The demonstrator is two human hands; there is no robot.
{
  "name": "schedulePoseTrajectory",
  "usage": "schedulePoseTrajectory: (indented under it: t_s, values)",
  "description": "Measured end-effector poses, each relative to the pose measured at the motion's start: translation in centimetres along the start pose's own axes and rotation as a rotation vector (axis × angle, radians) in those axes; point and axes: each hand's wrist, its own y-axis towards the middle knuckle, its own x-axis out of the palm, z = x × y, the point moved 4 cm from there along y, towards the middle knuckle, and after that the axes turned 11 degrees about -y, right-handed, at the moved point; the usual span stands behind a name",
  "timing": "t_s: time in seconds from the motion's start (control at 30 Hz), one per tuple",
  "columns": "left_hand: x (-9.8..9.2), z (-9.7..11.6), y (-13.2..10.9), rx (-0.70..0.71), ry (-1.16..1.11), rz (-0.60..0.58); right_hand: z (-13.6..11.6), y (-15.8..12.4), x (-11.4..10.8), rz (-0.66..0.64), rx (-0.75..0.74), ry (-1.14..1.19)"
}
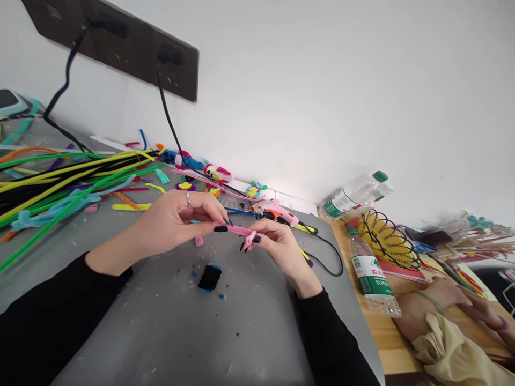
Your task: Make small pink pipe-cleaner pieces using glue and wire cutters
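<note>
A pink pipe cleaner (238,229) stretches between my two hands above the grey mat. My left hand (177,220) pinches its left end between thumb and fingers. The other end, which is bent into a small thick loop or knot, is pinched by my right hand (277,244). Below them on the mat lies a small black fuzzy block with blue edges (210,277). A short pink fuzzy scrap (198,241) sits just under my left fingers. Behind my right hand rests a pink hot glue gun (276,210).
Bundled coloured pipe cleaners (80,179) spread over the left side. Small fuzzy figures (217,172) line the wall. Plastic bottles (372,276) and a yellow basket with black wire (386,241) stand at right, near another person's arm (426,305). Cords hang from a wall socket (120,43).
</note>
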Motion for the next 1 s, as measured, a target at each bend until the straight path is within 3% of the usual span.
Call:
schedulePoseTrajectory:
  t_s: [1.0]
  values:
    - [0.38, -0.09, -0.14, 0.101, 0.149, -0.021, -0.45, -0.51, 0.34, 0.014, 0.015, -0.13]
